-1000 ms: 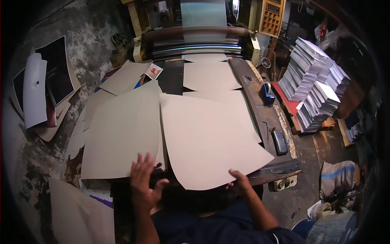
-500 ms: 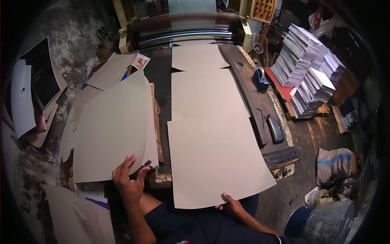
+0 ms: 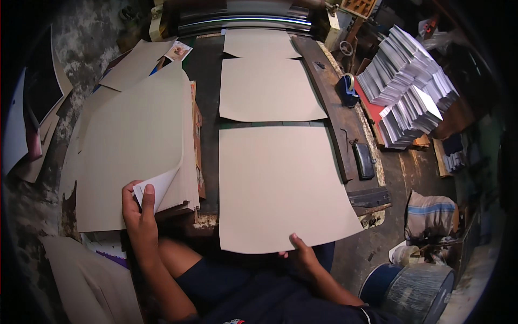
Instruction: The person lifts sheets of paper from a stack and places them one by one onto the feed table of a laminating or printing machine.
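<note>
My left hand (image 3: 141, 206) pinches the near right corner of the top sheet on a stack of beige paper sheets (image 3: 127, 140). That corner is curled back, so its white underside (image 3: 159, 186) shows. With thumb on top and fingers beneath, my right hand (image 3: 302, 254) grips the near edge of a single beige sheet (image 3: 280, 183). This sheet lies on the dark feed table in front of me. Beyond it, a second beige sheet (image 3: 270, 89) lies across a narrow gap, and a third (image 3: 256, 43) reaches to the shiny metal roller (image 3: 245, 22).
A dark guide bar (image 3: 324, 102) runs along the sheets' right side. Near it are a tape dispenser (image 3: 347, 89) and a black case (image 3: 364, 161). Tall stacks of white paper (image 3: 399, 67) stand at right. A wrapped drum (image 3: 415, 291) sits low at right.
My left hand has taken hold of the top sheet's corner and folded it back. A gap has opened between the sheet in my right hand and the one beyond. The view has shifted.
</note>
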Demonstrator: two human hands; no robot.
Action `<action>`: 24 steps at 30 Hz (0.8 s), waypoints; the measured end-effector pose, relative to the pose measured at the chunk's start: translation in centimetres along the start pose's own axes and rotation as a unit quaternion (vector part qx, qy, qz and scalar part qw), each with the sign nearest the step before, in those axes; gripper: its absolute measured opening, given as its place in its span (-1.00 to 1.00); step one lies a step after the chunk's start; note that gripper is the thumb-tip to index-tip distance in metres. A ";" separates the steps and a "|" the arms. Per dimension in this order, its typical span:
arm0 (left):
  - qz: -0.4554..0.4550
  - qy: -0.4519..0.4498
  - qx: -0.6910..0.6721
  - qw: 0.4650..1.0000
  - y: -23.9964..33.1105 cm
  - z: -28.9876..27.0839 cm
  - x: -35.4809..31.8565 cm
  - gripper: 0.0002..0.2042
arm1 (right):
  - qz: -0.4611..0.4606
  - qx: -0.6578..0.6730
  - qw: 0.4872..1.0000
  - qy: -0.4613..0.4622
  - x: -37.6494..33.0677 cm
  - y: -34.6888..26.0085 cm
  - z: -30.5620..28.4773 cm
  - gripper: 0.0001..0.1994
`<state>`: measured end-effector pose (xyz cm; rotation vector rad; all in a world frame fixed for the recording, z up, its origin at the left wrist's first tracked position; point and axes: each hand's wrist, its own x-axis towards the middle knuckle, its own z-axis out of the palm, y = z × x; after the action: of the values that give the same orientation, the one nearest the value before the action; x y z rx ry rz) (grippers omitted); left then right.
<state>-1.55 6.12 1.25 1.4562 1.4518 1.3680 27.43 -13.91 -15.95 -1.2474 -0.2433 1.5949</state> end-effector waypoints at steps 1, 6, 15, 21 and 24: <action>-0.015 0.005 -0.013 1.000 -0.4 0.1 0.0 -0.70 | 0.002 0.025 1.000 0.003 1.1 0.3 -0.4 -0.60; 0.029 0.026 -0.028 0.999 -0.9 0.6 0.1 -0.68 | 0.032 0.104 0.994 0.011 3.9 -2.2 0.8 -0.56; 0.093 0.080 0.185 0.975 0.2 1.1 -2.3 -0.71 | -0.044 0.145 0.988 0.008 9.6 -5.1 1.5 -0.50; 0.257 0.033 0.246 0.934 0.3 0.2 -3.2 -0.79 | -0.070 0.162 0.984 0.028 12.5 -3.2 0.4 -0.56; 0.300 0.034 0.279 0.912 0.0 -0.9 -3.7 -0.78 | -0.089 0.158 0.981 0.062 10.9 -2.7 1.9 -0.56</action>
<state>-1.76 2.38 0.67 2.3967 1.5900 1.4091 28.52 -3.25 -19.70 -1.0425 -0.0185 1.3363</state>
